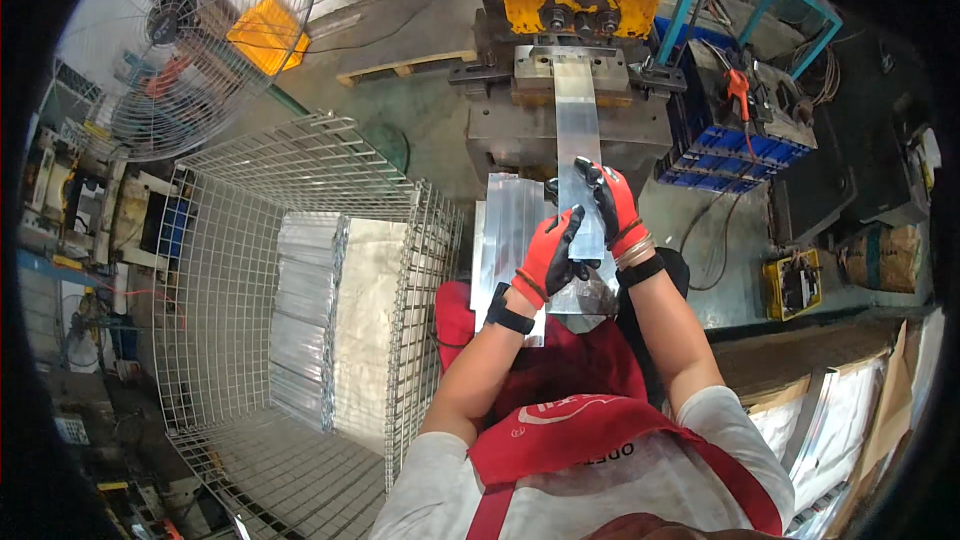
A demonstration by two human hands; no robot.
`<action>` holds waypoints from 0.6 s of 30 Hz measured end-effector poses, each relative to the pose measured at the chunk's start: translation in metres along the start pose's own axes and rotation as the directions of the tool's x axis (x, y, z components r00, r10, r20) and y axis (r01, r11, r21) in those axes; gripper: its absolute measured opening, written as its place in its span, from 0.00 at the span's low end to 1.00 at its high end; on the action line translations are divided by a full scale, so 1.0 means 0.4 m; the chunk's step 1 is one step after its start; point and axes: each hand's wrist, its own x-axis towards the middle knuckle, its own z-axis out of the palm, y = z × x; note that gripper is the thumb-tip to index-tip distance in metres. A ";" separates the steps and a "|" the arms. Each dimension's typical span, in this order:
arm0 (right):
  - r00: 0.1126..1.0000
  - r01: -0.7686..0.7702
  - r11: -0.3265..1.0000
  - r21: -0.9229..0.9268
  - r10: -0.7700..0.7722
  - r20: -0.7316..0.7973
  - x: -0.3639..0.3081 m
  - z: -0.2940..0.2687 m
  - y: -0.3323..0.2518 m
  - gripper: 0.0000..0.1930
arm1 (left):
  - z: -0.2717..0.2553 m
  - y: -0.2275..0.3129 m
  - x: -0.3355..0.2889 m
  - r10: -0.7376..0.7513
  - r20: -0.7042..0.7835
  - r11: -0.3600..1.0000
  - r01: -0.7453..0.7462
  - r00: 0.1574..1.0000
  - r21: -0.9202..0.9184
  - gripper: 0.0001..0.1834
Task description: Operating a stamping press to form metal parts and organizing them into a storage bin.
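Note:
A long flat metal strip (577, 125) runs from my hands forward, its far end inside the die of the press (570, 70). My left hand (551, 255), in a red and black glove, grips the near end of this strip from its left edge. On the strip's right side my right hand (610, 202), gloved the same way, is closed round the edge a little farther forward. Left of the strip, a stack of similar metal strips (512, 215) lies close to my left hand. The undersides of my fingers are partly hidden.
A wire mesh cage (290, 155) holding stacked metal strips (303, 310) stands at my left. Behind it is a large fan (175, 25). At the right are a blue crate (725, 165) with tools on top and a small yellow bin (793, 285). A wooden pallet (410, 40) lies farther back.

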 end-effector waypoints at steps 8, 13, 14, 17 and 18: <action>0.994 -0.109 0.989 0.099 0.112 -0.018 -0.001 0.007 -0.043 0.14 | -0.008 -0.002 0.000 -0.018 0.024 0.998 0.020 1.000 -0.061 0.13; 0.989 -0.137 0.972 0.193 0.146 -0.033 0.000 0.010 -0.042 0.14 | -0.012 -0.010 0.004 0.003 0.044 0.998 0.000 0.999 -0.063 0.13; 0.983 -0.170 0.962 0.212 0.180 -0.028 0.001 0.010 -0.042 0.14 | -0.011 -0.009 0.005 0.010 0.032 0.998 -0.008 0.999 -0.063 0.13; 0.980 -0.181 0.951 0.249 0.197 -0.037 -0.001 0.012 -0.050 0.14 | -0.003 0.003 -0.006 -0.043 0.047 0.996 0.047 0.998 -0.071 0.13; 0.988 -0.128 0.961 0.247 0.146 -0.058 -0.005 0.018 -0.059 0.13 | -0.002 0.009 -0.009 -0.054 0.058 0.997 0.058 0.997 -0.056 0.14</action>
